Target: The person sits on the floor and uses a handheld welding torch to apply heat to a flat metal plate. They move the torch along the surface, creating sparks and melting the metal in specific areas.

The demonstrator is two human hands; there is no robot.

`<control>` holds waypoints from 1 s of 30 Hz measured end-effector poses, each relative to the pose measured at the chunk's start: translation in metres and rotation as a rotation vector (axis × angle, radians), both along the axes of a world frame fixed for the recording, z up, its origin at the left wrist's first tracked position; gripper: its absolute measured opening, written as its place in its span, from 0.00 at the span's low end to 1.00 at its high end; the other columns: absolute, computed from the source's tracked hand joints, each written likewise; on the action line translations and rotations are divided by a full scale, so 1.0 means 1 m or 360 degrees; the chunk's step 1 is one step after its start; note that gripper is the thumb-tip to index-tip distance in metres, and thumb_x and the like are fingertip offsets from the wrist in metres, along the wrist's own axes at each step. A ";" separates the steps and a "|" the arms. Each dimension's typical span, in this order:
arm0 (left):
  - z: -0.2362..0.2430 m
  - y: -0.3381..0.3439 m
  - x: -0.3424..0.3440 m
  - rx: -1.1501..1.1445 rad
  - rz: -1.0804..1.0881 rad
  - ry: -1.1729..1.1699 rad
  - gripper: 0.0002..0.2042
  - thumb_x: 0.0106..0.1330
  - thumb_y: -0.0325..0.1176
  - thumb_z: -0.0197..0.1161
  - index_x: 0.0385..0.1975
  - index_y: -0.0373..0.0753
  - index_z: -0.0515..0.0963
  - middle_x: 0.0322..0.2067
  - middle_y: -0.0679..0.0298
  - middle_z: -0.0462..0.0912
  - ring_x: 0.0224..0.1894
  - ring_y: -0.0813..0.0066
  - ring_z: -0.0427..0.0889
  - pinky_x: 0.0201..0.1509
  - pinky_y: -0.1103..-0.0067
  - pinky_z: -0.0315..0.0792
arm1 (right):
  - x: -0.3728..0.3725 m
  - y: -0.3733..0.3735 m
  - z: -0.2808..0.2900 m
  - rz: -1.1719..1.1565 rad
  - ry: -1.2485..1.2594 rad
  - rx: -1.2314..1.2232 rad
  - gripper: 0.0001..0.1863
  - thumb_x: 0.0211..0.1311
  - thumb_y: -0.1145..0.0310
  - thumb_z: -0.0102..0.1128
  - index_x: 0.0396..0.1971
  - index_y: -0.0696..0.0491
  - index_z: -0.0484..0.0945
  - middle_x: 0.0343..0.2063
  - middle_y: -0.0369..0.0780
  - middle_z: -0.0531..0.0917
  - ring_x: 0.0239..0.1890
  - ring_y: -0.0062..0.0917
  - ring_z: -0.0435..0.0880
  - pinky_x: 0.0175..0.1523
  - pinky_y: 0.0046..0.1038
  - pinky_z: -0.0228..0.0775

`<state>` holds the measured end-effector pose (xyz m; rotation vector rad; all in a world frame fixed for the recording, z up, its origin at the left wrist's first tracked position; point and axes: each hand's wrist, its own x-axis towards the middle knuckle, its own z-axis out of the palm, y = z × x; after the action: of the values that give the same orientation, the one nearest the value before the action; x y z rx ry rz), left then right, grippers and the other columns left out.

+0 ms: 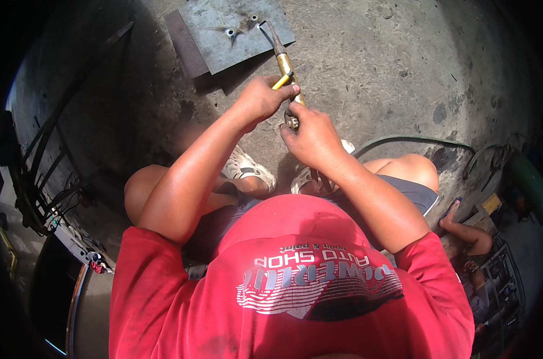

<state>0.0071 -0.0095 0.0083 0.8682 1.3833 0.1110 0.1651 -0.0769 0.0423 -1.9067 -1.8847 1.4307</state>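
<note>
The person squats on a concrete floor (367, 66) and holds a brass cutting torch (285, 66) out in front of the knees with both hands. The left hand (261, 99) wraps the torch body from its left side, its grip closed around the brass tube, with the thumb and forefinger pinching a small yellow lever (281, 81) that sticks out from the torch. The right hand (310, 136) sits just behind the left one, nearer the body, its grip closed on the round valve knob (292, 121) at the rear of the torch. The two hands nearly touch.

The torch's dark neck runs away from the hands, and its tip (262, 25) rests over a grey steel plate (235, 30) lying flat on the floor. Beside the tip the plate bears two small pierced holes with dark scorch streaks. A green hose (412, 140) curves across the floor to the right of the torch's rear end. Directly below the torch, two pale sandals (247, 167) stand on the floor.
</note>
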 end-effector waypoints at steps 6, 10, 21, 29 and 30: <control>-0.001 0.000 -0.001 0.0011 0.0001 -0.0012 0.24 0.71 0.47 0.72 0.56 0.34 0.85 0.33 0.66 0.84 0.34 0.81 0.74 0.38 0.76 0.70 | 0.000 0.001 0.002 -0.0011 0.0002 -0.0006 0.15 0.61 0.66 0.67 0.44 0.58 0.80 0.36 0.57 0.85 0.43 0.57 0.85 0.50 0.51 0.77; 0.000 0.000 0.000 0.0014 -0.0003 -0.0001 0.24 0.71 0.47 0.72 0.57 0.33 0.85 0.34 0.64 0.85 0.35 0.80 0.75 0.40 0.75 0.72 | 0.000 0.001 0.002 -0.0015 -0.0004 -0.0022 0.15 0.61 0.66 0.67 0.45 0.58 0.80 0.36 0.57 0.85 0.43 0.57 0.85 0.50 0.51 0.77; -0.002 0.000 -0.001 0.0023 -0.0009 0.0012 0.22 0.71 0.45 0.72 0.52 0.32 0.86 0.38 0.60 0.89 0.40 0.77 0.82 0.47 0.73 0.76 | -0.001 0.000 0.000 -0.0005 -0.0013 -0.0018 0.14 0.62 0.66 0.67 0.44 0.58 0.81 0.36 0.57 0.85 0.42 0.56 0.85 0.50 0.51 0.77; -0.004 0.000 -0.001 0.0049 0.0004 0.0022 0.22 0.71 0.48 0.71 0.51 0.33 0.86 0.39 0.60 0.88 0.40 0.76 0.82 0.47 0.72 0.76 | 0.001 -0.002 -0.004 -0.0052 0.0048 0.0055 0.16 0.62 0.65 0.70 0.45 0.58 0.81 0.37 0.56 0.85 0.42 0.55 0.86 0.48 0.49 0.77; -0.007 0.001 -0.003 0.0058 0.0001 0.0024 0.24 0.72 0.50 0.70 0.53 0.34 0.86 0.38 0.61 0.87 0.39 0.77 0.80 0.46 0.73 0.75 | 0.001 -0.002 -0.004 -0.0069 0.0081 0.0084 0.16 0.62 0.65 0.71 0.45 0.58 0.81 0.36 0.55 0.85 0.41 0.54 0.86 0.47 0.47 0.77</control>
<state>0.0037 -0.0081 0.0013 0.9002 1.3997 0.1306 0.1657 -0.0790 0.0385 -1.8580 -1.8284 1.3888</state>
